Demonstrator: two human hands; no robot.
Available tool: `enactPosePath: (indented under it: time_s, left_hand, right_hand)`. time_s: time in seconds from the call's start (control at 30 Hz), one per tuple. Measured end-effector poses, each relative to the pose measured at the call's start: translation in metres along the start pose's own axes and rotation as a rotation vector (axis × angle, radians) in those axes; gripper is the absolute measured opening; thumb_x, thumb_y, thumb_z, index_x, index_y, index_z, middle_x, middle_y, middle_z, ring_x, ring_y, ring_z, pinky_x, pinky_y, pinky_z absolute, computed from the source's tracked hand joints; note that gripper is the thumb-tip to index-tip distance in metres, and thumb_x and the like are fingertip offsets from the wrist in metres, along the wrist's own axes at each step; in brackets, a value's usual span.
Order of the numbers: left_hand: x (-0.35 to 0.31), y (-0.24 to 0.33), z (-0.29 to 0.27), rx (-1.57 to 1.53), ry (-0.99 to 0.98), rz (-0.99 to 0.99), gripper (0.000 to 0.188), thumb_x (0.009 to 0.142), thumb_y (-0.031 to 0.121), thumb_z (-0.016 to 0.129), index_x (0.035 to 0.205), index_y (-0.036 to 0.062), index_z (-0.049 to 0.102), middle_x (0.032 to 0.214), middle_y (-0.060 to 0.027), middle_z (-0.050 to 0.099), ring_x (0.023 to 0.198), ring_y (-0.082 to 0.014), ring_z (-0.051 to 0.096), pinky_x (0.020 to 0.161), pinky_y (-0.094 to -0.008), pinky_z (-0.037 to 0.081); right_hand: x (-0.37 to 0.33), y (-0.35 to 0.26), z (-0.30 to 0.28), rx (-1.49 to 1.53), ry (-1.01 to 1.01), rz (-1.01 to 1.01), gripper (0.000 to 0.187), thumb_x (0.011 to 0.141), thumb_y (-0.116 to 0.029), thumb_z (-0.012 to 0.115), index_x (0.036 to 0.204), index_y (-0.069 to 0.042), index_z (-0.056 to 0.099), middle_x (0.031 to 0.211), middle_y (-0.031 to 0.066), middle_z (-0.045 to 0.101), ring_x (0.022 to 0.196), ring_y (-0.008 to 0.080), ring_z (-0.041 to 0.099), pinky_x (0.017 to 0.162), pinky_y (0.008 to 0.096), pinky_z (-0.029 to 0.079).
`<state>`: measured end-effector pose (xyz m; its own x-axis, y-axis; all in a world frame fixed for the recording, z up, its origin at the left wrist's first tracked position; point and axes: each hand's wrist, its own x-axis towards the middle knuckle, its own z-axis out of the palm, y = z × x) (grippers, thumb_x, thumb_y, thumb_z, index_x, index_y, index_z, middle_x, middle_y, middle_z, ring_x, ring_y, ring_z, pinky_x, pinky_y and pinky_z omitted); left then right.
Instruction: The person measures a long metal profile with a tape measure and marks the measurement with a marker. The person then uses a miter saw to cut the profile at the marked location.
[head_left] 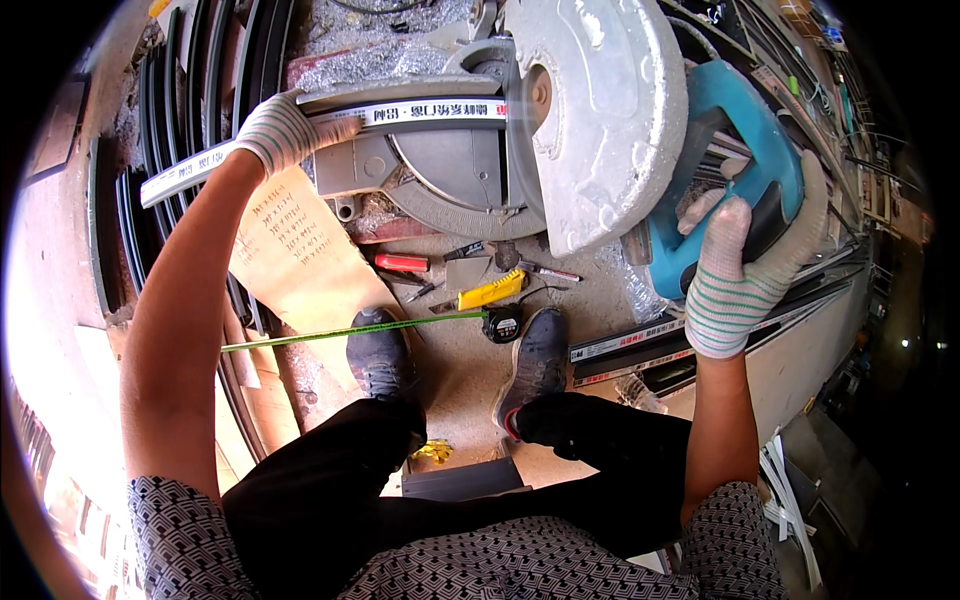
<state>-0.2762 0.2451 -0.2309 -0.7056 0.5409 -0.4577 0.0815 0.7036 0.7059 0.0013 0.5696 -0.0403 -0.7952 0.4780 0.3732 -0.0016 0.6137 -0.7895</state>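
Note:
My left hand, in a white striped glove, holds a long profile strip with printed film on its face. Its thumb points right along the strip, and the fingers go over the far side. The strip lies across the grey base of a mitre saw, its right end reaching the saw's big grey blade guard. Gloved likewise, my right hand is wrapped around the saw's teal handle, fingers through the loop. The guard hides the blade and the strip's end there.
A tape measure with its green blade pulled out left lies between my shoes. Near it are a yellow utility knife, a red tool and a handwritten cardboard sheet. Dark profiles stack at left; more lie right.

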Motion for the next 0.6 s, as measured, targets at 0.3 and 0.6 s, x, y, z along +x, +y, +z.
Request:
enactPosePath:
  time_s: [0.3, 0.6]
  left_hand:
    - [0.000, 0.000, -0.001, 0.037, 0.001, 0.014, 0.078, 0.075, 0.052, 0.091, 0.126, -0.0023, 0.068, 0.111, -0.0101, 0.077, 0.098, -0.0150, 0.069, 0.090, -0.0317, 0.057]
    - [0.000, -0.004, -0.002, 0.019, 0.012, 0.013, 0.076, 0.074, 0.053, 0.092, 0.124, 0.0003, 0.069, 0.107, -0.0084, 0.077, 0.091, -0.0149, 0.069, 0.077, -0.0325, 0.060]
  right_hand:
    - [0.000, 0.001, 0.002, 0.041, 0.008, 0.005, 0.073, 0.101, -0.025, 0.066, 0.158, -0.007, 0.025, 0.086, 0.0073, 0.061, 0.067, 0.0136, 0.060, 0.066, 0.0294, 0.054]
    - [-0.003, -0.003, 0.002, 0.039, -0.001, 0.000, 0.074, 0.103, -0.032, 0.065, 0.158, -0.006, 0.024, 0.082, 0.0102, 0.062, 0.068, 0.0166, 0.059, 0.068, 0.0313, 0.053]
